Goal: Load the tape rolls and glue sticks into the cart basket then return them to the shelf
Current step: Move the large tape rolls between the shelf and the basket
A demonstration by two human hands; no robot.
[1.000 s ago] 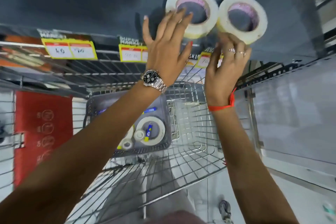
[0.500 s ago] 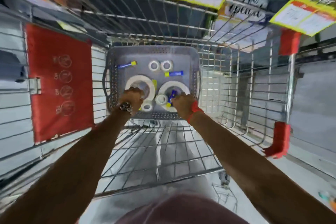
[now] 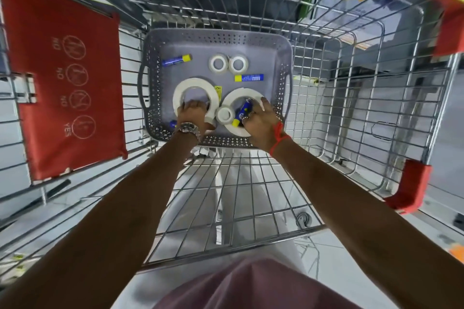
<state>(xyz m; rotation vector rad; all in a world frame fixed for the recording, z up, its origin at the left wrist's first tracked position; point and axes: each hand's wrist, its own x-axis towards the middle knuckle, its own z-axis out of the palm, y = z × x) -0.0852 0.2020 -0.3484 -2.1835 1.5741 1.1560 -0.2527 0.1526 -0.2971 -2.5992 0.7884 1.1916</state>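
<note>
A grey perforated basket (image 3: 283,57) sits in the wire cart. Two large white tape rolls lie in it. My left hand (image 3: 192,115) grips the near rim of the left large roll (image 3: 193,84), fingers hooked into its hole. My right hand (image 3: 259,118) closes on the near right side of the right large roll (image 3: 241,94). A blue and yellow glue stick (image 3: 242,113) lies inside that roll's hole beside my fingers. A small roll (image 3: 225,115) sits between the large rolls. Two small rolls (image 3: 228,63) and two more glue sticks (image 3: 176,59) (image 3: 249,78) lie farther back.
The wire cart (image 3: 351,133) surrounds the basket, with a red child-seat flap (image 3: 65,78) on the left and red corner bumpers (image 3: 411,183) on the right. Shelf wire and price tags show at the top edge. Another glue stick end (image 3: 172,123) peeks out beside my left wrist.
A second ago both hands were setting two large rolls on the shelf. They came down into the basket and now close on the two large rolls there; the view tilted down.
</note>
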